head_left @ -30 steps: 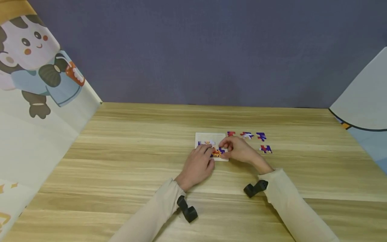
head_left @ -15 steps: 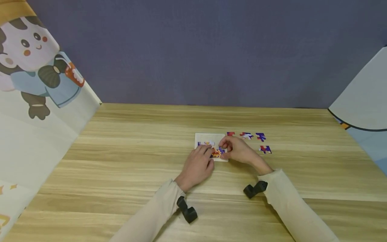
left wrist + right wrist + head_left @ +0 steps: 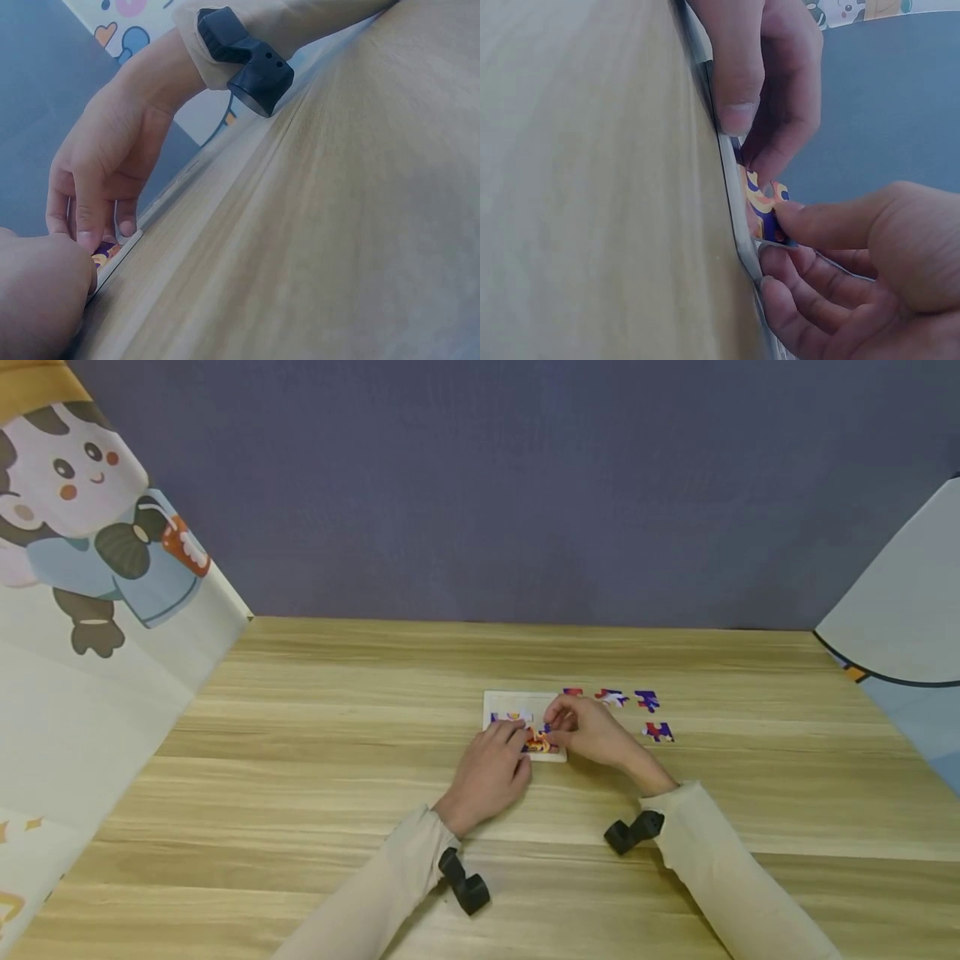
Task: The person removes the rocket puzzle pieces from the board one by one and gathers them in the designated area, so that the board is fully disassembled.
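A white puzzle tray [image 3: 517, 700] lies on the wooden table with colourful pieces fitted in its near part. My left hand [image 3: 491, 770] rests over the tray's near left side, fingers fairly straight on the pieces and partly covering them. At the near right corner, my right hand [image 3: 596, 731] pinches a purple, orange and yellow jigsaw piece [image 3: 765, 208] between thumb and fingers. That piece stands tilted up from the tray in the right wrist view. Left fingertips are close beside it. In the left wrist view, the right hand [image 3: 112, 165] reaches down to the tray's edge.
Loose jigsaw pieces lie right of the tray: a red one [image 3: 572, 692] partly behind the right hand, a white and purple one [image 3: 612, 697], a purple one [image 3: 647, 700] and a red and purple one [image 3: 658, 732]. A dark wall [image 3: 480, 493] stands behind the table.
My right thumb and fingers have shifted slightly, and the jigsaw piece at the tray's near right corner shows at a changed tilt. My left hand has stayed in place.
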The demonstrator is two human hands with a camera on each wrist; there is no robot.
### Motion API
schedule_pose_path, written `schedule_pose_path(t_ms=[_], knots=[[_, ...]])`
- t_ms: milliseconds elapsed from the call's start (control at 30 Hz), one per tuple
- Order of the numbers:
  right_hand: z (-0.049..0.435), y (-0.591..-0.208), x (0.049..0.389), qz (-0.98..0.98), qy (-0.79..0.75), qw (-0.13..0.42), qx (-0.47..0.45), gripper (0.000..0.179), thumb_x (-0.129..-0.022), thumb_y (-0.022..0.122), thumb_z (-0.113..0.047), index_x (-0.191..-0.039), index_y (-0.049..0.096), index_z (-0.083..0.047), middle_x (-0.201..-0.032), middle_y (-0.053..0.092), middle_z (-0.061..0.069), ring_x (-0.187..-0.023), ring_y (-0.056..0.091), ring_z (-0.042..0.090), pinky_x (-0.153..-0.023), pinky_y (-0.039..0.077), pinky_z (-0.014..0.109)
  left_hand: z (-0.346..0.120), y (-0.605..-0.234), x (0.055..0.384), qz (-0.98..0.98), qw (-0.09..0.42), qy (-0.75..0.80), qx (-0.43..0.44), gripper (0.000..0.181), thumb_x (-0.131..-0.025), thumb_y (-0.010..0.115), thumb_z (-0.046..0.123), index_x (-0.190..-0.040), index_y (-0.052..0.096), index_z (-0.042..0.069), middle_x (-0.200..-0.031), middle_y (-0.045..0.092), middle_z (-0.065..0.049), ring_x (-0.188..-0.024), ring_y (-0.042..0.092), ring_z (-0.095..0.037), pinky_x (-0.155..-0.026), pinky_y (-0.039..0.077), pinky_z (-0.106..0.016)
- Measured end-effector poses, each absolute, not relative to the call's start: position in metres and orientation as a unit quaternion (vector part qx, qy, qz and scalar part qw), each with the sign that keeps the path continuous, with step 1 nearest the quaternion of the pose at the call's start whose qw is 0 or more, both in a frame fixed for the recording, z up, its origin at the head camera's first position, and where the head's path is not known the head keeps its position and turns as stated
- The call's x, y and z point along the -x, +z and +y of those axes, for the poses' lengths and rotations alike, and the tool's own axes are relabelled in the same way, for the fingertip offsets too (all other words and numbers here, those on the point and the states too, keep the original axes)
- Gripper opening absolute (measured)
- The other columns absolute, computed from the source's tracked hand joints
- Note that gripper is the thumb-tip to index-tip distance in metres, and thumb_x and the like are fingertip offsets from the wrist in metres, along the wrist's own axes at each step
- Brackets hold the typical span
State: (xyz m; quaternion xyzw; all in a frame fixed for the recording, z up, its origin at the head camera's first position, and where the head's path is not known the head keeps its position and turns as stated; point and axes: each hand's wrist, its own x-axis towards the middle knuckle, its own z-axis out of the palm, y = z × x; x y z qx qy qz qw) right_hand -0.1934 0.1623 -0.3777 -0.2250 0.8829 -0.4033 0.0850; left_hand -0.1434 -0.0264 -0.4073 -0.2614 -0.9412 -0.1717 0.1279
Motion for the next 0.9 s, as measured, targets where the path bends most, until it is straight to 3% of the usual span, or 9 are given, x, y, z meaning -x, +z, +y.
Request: schedule_pose_path(t_ms=[467, 900], knots=[[0.1624, -0.3799, 0.1940, 0.868, -0.428, 0.079, 0.240, 0.009, -0.087, 0.062, 0.001, -0.095, 0.060, -0.001, -0.085, 0.062, 0.009, -0.075, 0.058, 0.015, -0.065, 0.048, 0.025, -0.0265, -0.4056, 0.1432, -0.944, 0.109, -0.174, 0.257, 0.034, -0.093, 0.052, 0.019, -0.123, 0.060, 0.005, -0.132, 0.057, -0.010, -0.124, 0.050, -0.024, -0.106, 0.041, -0.039], [0.1642, -0.3797, 0.1945, 0.868, -0.432, 0.081, 0.232, 0.010, -0.088, 0.060, 0.000, -0.098, 0.062, 0.001, -0.087, 0.063, 0.013, -0.079, 0.059, 0.016, -0.067, 0.049, 0.024, -0.0267, -0.4081, 0.1439, -0.939, 0.129, -0.181, 0.261, 0.030, -0.091, 0.053, 0.017, -0.117, 0.062, 0.006, -0.129, 0.059, -0.010, -0.121, 0.052, -0.024, -0.104, 0.043, -0.038]])
